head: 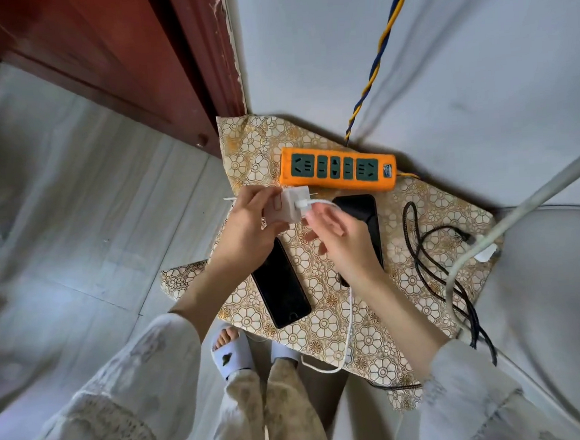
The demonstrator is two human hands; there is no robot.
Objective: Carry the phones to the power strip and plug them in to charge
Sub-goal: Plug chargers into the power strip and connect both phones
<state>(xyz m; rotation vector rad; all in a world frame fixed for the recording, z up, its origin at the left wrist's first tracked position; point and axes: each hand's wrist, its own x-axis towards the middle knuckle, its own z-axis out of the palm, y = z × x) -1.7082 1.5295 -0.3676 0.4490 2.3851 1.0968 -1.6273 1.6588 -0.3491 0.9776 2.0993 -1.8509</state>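
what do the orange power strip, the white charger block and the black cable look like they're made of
Power strip: likely matte moulded plastic, orange shell with dark green socket faces.
Charger block: looks like smooth white plastic; metal prongs show.
Black cable: seems braided fabric sheath, a fine woven pattern, though blur leaves it open.

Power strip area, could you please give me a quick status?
Left hand grips white charger; right hand pinches its cable. Both phones on cloth, charger not yet in power strip. Sockets unobstructed.

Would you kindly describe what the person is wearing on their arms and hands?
Both hands, the left hand and right hand, are bare, without gloves, rings or watches showing. Loose pale grey-white sleeves with a faint printed pattern are pushed up, leaving the forearms uncovered.
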